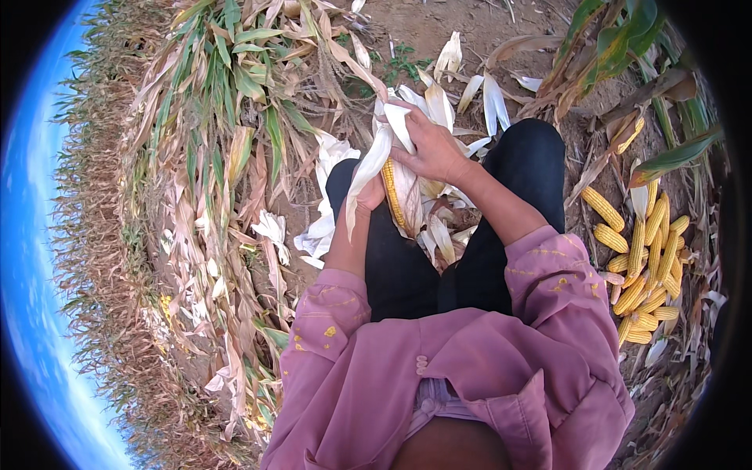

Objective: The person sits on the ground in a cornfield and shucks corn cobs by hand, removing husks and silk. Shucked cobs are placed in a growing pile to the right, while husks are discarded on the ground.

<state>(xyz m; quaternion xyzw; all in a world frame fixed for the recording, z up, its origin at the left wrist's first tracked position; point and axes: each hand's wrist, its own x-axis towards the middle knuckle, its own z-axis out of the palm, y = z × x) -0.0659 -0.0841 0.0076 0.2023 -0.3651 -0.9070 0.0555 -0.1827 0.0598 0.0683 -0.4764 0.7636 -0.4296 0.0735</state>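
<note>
Between my knees I hold an ear of corn, its yellow kernels showing along one side. Pale husk still wraps part of it and hangs loose on the left. My left hand is closed around the ear, its fingers partly covered by husk. At the upper end, my right hand is closed on the husk, thumb against the ear. Loose pale husks lie below and around the ear, between my legs.
A pile of husked yellow corn ears lies on the ground to my right. Cut stalks with green and dry leaves spread at the far left. More leafy stalks lean in at the far right. Bare soil shows ahead.
</note>
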